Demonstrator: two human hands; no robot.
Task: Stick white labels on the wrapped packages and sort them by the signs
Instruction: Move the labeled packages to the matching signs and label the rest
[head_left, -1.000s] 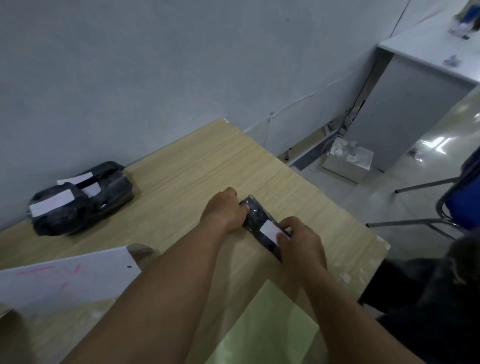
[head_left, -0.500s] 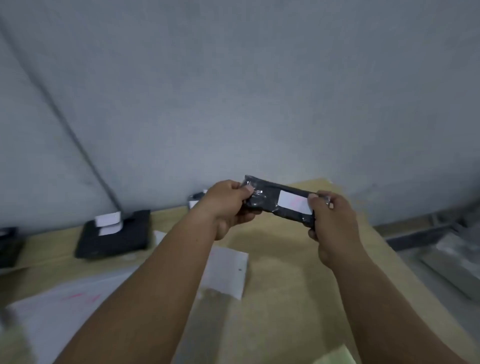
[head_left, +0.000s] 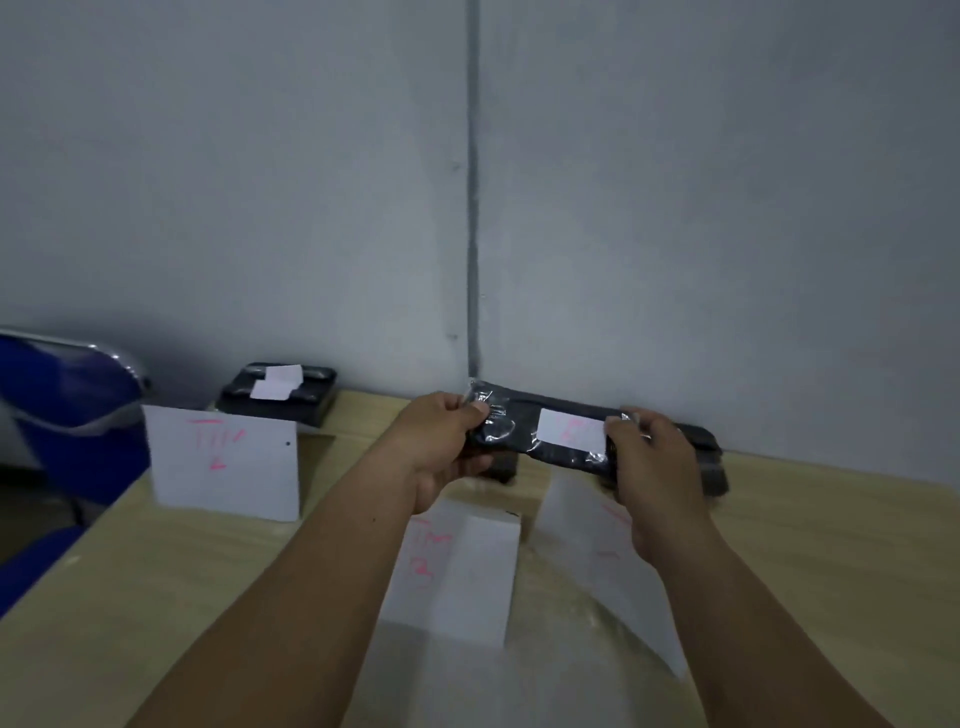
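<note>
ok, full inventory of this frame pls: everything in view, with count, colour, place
held package: 1, black in clear wrap, in the air over the table's back edge
white label: 1, white with faint pink marks, on the held package
package stack: count unclear, black with white labels, back left by the wall
other packages: count unclear, black, by the wall behind the hands
left sign, middle sign, right sign: 3, white with pink writing, in a row on the table
table: 1, light wood, against the wall
chair: 1, blue, left of the table
wall: 1, grey, behind
left hand: 1, grips the package's left end
right hand: 1, grips its right end
</note>
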